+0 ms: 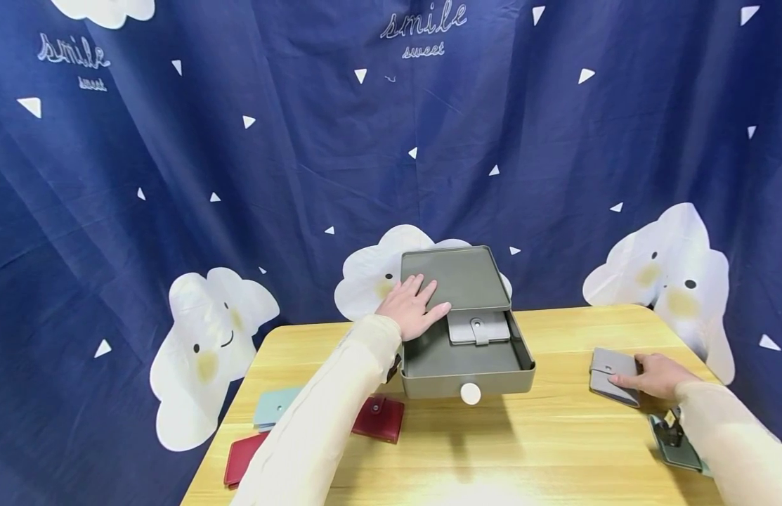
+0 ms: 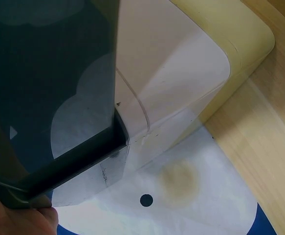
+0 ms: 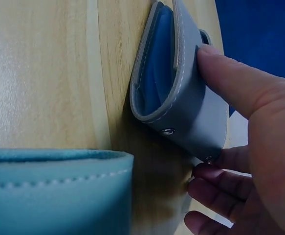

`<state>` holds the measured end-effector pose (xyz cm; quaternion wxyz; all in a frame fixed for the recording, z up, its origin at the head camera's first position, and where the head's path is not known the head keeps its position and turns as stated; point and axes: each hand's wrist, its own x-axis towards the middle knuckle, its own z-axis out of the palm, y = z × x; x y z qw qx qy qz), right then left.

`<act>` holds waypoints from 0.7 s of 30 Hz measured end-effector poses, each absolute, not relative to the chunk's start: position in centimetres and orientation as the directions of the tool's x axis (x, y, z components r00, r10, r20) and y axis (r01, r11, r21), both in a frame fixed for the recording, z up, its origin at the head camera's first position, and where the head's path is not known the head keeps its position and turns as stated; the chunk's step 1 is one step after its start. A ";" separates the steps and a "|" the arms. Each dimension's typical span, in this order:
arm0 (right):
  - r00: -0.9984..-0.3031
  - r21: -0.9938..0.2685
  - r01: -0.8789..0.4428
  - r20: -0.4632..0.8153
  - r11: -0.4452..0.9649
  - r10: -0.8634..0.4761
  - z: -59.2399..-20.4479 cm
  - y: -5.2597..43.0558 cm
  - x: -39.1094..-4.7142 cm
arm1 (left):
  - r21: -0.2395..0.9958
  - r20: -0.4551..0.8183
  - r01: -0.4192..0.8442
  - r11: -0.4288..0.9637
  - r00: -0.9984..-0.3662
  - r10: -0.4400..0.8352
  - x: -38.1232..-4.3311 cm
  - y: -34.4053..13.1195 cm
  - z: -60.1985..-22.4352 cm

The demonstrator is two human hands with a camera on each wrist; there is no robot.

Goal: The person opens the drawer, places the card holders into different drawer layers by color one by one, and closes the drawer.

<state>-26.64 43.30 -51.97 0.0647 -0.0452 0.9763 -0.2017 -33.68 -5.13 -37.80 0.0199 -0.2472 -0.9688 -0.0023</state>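
Observation:
A drawer box has a dark grey-green tray-like top (image 1: 469,277), and its drawer (image 1: 428,362) with a round white knob (image 1: 470,393) is pulled out. Flat on the top's left edge rests my left hand (image 1: 408,313), fingers straight. A light grey snap wallet (image 1: 463,327) lies at the back of the drawer, partly under the top. At the right of the table, my right hand (image 1: 661,377) pinches another grey wallet (image 1: 608,369), the thumb on its upper face. The right wrist view shows this wallet (image 3: 188,110) tilted, with blue inside.
Left of the box lie a pale teal wallet (image 1: 277,404), a red wallet (image 1: 242,457) and a dark red wallet (image 1: 379,419). Beneath my right wrist sits a dark green wallet (image 1: 678,453), with a teal one (image 3: 54,196) close by. A blue curtain (image 1: 302,140) hangs behind the table.

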 end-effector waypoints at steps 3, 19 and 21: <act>-0.988 -0.386 -0.061 -0.110 0.920 -0.111 -51.7 43.2 -26.6 | -0.007 0.042 0.478 0.878 -0.877 0.478 -33.7 -5.1 -37.8; -0.989 -0.371 -0.080 -0.089 0.925 -0.121 -52.0 42.0 -27.2 | 0.002 0.052 0.481 0.877 -0.876 0.480 -33.8 -5.1 -38.0; -0.988 -0.367 -0.093 -0.079 0.925 -0.131 -52.0 41.6 -27.3 | 0.001 0.055 0.483 0.876 -0.875 0.482 -33.9 -5.1 -38.0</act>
